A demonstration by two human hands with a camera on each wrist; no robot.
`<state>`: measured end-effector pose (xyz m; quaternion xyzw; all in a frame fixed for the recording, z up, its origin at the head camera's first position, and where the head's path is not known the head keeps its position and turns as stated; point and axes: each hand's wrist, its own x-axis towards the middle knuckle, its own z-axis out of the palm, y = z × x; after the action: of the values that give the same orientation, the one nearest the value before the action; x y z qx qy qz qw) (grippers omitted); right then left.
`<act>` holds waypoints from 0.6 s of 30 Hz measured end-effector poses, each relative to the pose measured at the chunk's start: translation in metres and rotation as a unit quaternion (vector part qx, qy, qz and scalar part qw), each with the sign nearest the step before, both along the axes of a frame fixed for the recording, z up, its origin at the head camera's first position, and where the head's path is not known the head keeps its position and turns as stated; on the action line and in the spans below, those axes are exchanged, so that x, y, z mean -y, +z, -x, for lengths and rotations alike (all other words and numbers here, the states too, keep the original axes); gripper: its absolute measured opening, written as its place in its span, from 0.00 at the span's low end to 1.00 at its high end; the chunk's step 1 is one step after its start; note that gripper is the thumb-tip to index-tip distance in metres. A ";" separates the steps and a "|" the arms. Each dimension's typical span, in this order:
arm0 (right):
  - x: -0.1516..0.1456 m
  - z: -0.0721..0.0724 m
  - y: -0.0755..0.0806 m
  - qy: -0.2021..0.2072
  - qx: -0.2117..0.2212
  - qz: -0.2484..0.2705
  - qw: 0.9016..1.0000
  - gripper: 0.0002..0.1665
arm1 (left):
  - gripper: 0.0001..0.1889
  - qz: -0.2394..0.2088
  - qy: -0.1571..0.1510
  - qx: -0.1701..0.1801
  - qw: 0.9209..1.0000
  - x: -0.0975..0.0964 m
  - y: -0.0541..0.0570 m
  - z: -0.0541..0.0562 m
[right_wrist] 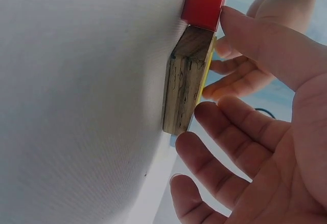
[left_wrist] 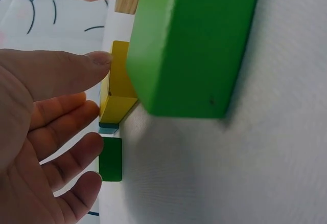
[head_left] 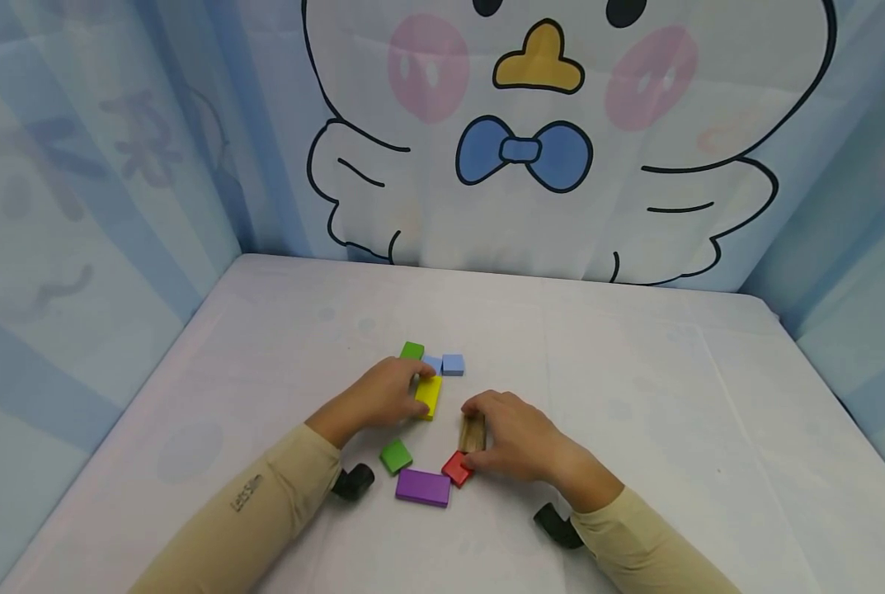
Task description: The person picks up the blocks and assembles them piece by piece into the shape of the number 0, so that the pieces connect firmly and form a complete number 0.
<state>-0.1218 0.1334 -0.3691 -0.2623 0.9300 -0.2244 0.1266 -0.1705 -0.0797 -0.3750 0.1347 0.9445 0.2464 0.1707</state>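
Observation:
In the head view my left hand (head_left: pixel 384 394) is at a yellow block (head_left: pixel 429 398), thumb at its near end and fingers at its far end. The left wrist view shows the thumb touching the yellow block (left_wrist: pixel 121 73). My right hand (head_left: pixel 520 437) spans a natural wooden block (head_left: pixel 473 433); its fingers curl at the far end. In the right wrist view the thumb touches a red block (right_wrist: pixel 205 1), which meets the near end of the wooden block (right_wrist: pixel 185 83). Both blocks lie flat on the table.
Near the hands lie a purple block (head_left: pixel 423 487), a green block (head_left: pixel 396 456), another green block (head_left: pixel 412 351) and two light blue blocks, one (head_left: pixel 453 365) fully visible. The white-covered table (head_left: pixel 620 355) meets a printed curtain (head_left: pixel 524 223). Black wrist devices (head_left: pixel 558 526) hang below the sleeves.

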 end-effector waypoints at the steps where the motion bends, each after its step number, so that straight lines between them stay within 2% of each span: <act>1: 0.000 0.000 0.000 0.000 0.000 0.001 1.000 0.30 | 0.27 0.000 0.001 0.000 1.000 0.000 0.000 0.000; 18: 0.000 0.000 0.000 -0.001 0.003 0.002 1.000 0.30 | 0.26 0.000 0.003 0.006 1.000 -0.001 0.004 -0.003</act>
<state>-0.1221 0.1335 -0.3691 -0.2609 0.9294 -0.2273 0.1285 -0.1672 -0.0789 -0.3707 0.1299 0.9438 0.2479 0.1759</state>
